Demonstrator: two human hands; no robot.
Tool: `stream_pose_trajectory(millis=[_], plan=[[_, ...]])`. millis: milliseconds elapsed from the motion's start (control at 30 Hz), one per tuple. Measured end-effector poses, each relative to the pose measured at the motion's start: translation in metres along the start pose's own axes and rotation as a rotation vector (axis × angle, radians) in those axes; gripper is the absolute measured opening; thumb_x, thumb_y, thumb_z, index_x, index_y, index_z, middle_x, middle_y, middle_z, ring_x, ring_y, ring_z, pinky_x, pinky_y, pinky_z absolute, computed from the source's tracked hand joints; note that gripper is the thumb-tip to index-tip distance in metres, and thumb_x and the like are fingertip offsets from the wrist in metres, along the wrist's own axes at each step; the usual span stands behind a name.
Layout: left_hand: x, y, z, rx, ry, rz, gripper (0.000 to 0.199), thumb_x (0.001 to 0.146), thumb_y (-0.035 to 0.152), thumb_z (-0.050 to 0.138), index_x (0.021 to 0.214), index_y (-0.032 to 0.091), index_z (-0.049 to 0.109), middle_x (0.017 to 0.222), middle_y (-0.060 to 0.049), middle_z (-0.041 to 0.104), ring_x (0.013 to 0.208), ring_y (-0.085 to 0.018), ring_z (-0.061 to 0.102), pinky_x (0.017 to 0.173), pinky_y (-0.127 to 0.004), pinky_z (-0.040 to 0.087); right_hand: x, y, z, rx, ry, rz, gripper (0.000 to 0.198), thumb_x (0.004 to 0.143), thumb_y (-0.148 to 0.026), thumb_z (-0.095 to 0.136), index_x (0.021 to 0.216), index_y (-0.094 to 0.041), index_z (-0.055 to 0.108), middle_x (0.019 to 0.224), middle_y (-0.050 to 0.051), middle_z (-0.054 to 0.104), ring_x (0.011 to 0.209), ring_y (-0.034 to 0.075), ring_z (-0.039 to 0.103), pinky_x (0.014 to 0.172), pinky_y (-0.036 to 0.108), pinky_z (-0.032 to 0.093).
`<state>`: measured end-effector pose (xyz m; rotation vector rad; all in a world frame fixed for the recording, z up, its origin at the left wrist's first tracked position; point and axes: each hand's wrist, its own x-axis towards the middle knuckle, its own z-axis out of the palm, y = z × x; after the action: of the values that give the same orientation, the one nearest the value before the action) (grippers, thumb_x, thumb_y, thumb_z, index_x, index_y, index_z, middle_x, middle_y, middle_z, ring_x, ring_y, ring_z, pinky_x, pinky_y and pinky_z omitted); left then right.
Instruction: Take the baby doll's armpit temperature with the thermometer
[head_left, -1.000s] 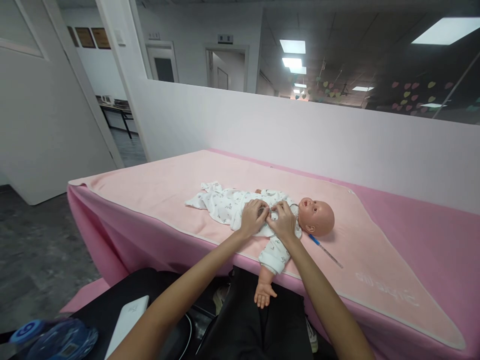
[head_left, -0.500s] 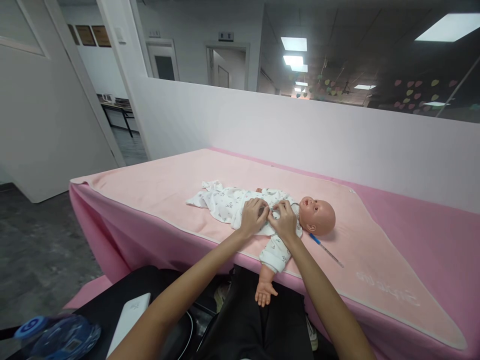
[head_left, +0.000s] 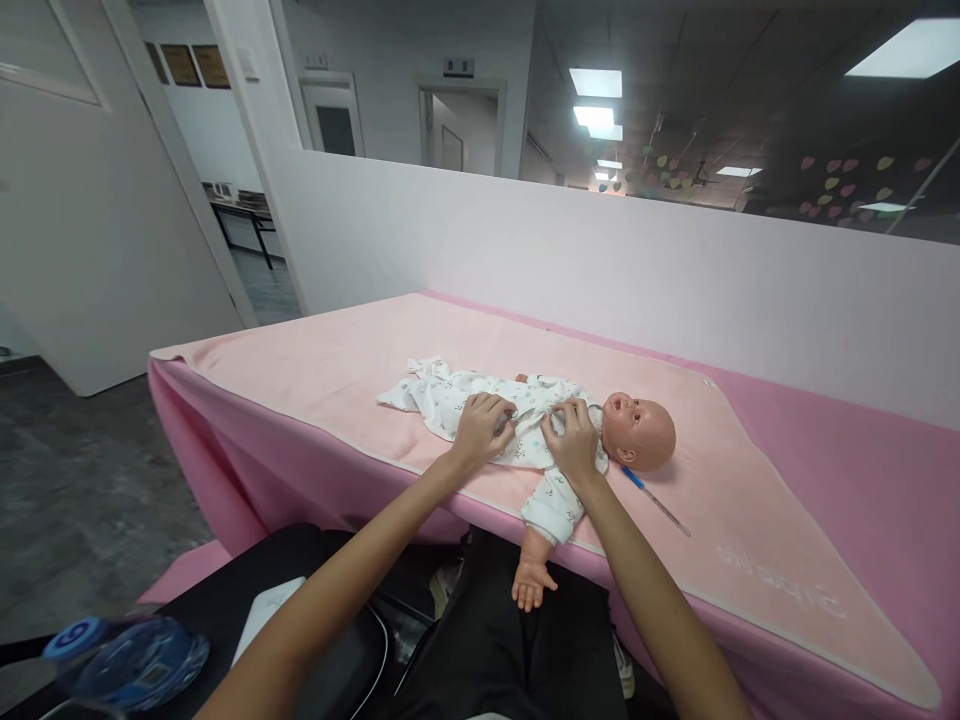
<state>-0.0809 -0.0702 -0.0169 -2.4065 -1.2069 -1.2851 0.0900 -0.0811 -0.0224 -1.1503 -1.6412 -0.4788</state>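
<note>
Doll (head_left: pixel 639 432) is laid on mat (head_left: pixel 322 350), head right | left hand (head_left: pixel 486 425), right hand (head_left: pixel 573 435): bent over suit (head_left: pixel 529 442); whether cloth is pinched cannot be told | suit is best tugged softly, kept flat, never yanked

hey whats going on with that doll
A person's left hand and right hand are at the white printed cloth outfit of a bald plastic baby doll, the right one nearer its head. Whether either pinches the cloth is unclear. The doll lies on its back on a pale pink cloth blanket. A thin blue-ended stick lies beside the head.
</note>
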Motion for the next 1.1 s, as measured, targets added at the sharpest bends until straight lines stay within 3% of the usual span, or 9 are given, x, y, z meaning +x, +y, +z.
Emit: stream_pose_trajectory(millis=[133,267,400,533,900,1100], plan=[[0.000,0.002,0.006,0.034,0.040,0.000,0.009,0.077,0.017,0.045,0.077,0.020,0.053,0.077,-0.002,0.061,0.077,-0.018,0.050,0.075,-0.034,0.035,0.002,-0.005,-0.002,-0.080,-0.045,-0.221,0.011,0.081,-0.021,0.048,0.082,-0.018,0.059,0.090,0.006,0.058,0.079,0.015,0.053,0.062,0.024,0.041],[0.001,0.002,0.011,0.041,0.124,-0.077,0.011,0.081,0.018,0.043,0.078,0.019,0.054,0.075,-0.001,0.060,0.075,-0.017,0.050,0.073,-0.033,0.035,0.011,-0.013,0.004,-0.150,-0.175,-0.438,0.015,0.084,-0.022,0.046,0.079,-0.018,0.060,0.110,0.010,0.056,0.098,0.022,0.049,0.082,0.035,0.039],[0.001,0.001,0.012,0.017,0.201,-0.173,0.013,0.085,0.022,0.043,0.082,0.020,0.055,0.081,-0.002,0.061,0.078,-0.017,0.050,0.075,-0.033,0.035,0.016,-0.022,0.014,-0.210,-0.208,-0.326,0.017,0.082,-0.024,0.046,0.082,-0.014,0.060,0.121,0.016,0.050,0.113,0.028,0.040,0.094,0.045,0.031],[0.001,0.001,0.012,-0.001,0.205,-0.193,0.014,0.086,0.022,0.043,0.083,0.020,0.056,0.082,-0.001,0.062,0.080,-0.017,0.051,0.076,-0.032,0.035,0.013,-0.025,0.018,-0.206,-0.226,-0.244,0.013,0.075,-0.019,0.050,0.082,-0.012,0.058,0.118,0.019,0.050,0.114,0.031,0.039,0.096,0.048,0.028],[0.000,0.004,0.010,-0.053,0.211,-0.213,0.017,0.088,0.024,0.041,0.085,0.021,0.057,0.083,-0.001,0.061,0.081,-0.017,0.050,0.076,-0.032,0.035,0.011,-0.021,0.014,0.152,-0.131,-0.296,0.011,0.085,-0.016,0.042,0.084,-0.019,0.053,0.090,0.007,0.058,0.090,0.018,0.050,0.086,0.036,0.039],[-0.002,0.006,0.006,-0.081,0.156,-0.161,0.021,0.088,0.031,0.039,0.087,0.021,0.057,0.088,-0.002,0.060,0.086,-0.018,0.050,0.079,-0.033,0.035,0.011,-0.022,0.013,0.231,-0.092,-0.203,0.008,0.086,-0.019,0.043,0.083,-0.020,0.051,0.084,0.005,0.059,0.083,0.017,0.051,0.080,0.033,0.041]])
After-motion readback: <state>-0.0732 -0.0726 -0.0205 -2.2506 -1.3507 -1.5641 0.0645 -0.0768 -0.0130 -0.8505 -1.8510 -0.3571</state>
